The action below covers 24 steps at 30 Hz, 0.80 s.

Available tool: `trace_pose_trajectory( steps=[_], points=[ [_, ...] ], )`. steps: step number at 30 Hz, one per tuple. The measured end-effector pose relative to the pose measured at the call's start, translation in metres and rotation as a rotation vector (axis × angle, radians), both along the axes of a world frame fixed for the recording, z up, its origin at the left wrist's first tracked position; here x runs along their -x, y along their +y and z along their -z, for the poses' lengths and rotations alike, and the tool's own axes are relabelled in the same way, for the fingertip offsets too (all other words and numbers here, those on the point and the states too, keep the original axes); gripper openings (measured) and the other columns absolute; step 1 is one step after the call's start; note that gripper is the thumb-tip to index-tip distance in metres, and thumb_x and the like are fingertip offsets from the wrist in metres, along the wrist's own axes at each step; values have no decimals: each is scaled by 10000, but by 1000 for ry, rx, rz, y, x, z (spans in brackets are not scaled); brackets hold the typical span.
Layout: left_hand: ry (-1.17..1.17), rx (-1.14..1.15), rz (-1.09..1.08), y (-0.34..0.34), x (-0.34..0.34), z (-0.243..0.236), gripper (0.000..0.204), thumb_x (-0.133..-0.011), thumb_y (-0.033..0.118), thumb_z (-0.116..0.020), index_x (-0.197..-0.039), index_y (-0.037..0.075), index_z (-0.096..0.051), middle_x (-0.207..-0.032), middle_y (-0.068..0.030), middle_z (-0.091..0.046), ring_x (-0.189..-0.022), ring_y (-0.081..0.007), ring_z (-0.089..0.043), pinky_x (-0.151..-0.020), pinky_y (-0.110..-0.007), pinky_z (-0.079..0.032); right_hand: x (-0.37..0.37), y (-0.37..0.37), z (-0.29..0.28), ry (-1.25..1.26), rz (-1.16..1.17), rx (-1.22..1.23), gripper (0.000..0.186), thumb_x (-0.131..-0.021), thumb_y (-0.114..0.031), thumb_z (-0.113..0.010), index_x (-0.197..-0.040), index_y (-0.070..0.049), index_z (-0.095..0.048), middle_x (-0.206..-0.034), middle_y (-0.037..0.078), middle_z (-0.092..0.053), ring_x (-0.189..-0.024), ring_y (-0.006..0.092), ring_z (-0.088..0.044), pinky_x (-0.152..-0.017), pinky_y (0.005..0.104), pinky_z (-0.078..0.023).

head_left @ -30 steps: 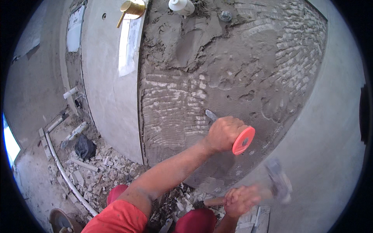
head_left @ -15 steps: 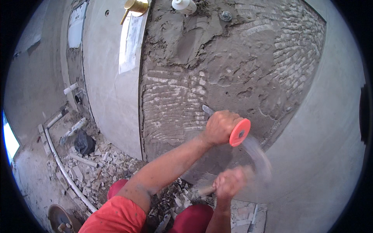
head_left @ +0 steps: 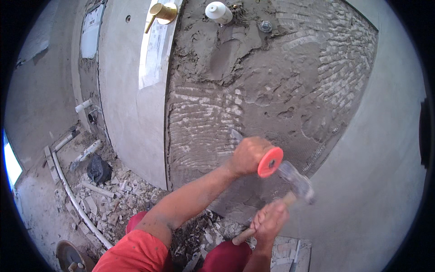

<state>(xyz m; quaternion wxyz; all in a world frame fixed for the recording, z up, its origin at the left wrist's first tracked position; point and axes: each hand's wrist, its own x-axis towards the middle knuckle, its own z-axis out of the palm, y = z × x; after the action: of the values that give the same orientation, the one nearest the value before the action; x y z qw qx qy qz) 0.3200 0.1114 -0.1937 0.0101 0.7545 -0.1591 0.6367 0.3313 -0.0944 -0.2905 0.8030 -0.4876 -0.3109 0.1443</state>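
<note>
My left hand (head_left: 248,155) is closed round a chisel with a round orange hand guard (head_left: 270,162) at its struck end. The chisel's blade tip (head_left: 235,135) points up and left, at the rough mortar of the wall (head_left: 267,109). My right hand (head_left: 270,219) grips the wooden handle (head_left: 244,236) of a hammer below. Its metal head (head_left: 299,181), smeared by motion, is close to the guard. Whether head and chisel touch I cannot tell. Ridged, chipped mortar (head_left: 199,120) spreads to the left of the blade.
Smooth grey panels (head_left: 131,99) flank the rough patch. A brass valve (head_left: 163,13), a white fitting (head_left: 219,12) and a small metal fitting (head_left: 265,26) stick out at the top. Rubble (head_left: 122,199), a white pipe (head_left: 74,199), a black bag (head_left: 99,169) and a bucket (head_left: 68,251) are at lower left.
My left hand and the chisel have shifted slightly down and left in the view. The hammer's head has swung and appears closer to the guard; its wooden handle shows more clearly.
</note>
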Motion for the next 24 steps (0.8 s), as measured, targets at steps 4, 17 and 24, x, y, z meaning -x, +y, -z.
trace_pose_trajectory(
  steps=[4, 17, 24],
  points=[
    [36, -70, 104, -25, -3, 8, 237, -643, 166, -731, -846, 65, -663, -722, -48, -624, -656, -240, -631, -599, -363, -501, 16, -30, 13, 273, 1, -399, 596, -966, -694, -340, -904, -109, -434, -528, 29, -378, -334, 140, -357, -311, 298, -361],
    [18, -25, 196, -26, -16, 8, 233, -651, 176, -705, -846, 62, -648, -679, -34, -575, -617, -226, -603, -550, -362, -474, -15, -33, 63, -793, 582, 345, 601, -915, -692, -480, -921, -94, -429, -643, 38, -467, -416, 173, -431, -378, 296, -408],
    [-35, -34, 149, -32, -27, 9, 226, -655, 187, -703, -835, 65, -642, -674, -46, -574, -612, -241, -602, -547, -363, -475, -42, -28, 81, -473, -49, -486, 562, -917, -644, -540, -1012, -106, -404, -672, 33, -473, -427, 137, -415, -389, 263, -397]
  ],
)
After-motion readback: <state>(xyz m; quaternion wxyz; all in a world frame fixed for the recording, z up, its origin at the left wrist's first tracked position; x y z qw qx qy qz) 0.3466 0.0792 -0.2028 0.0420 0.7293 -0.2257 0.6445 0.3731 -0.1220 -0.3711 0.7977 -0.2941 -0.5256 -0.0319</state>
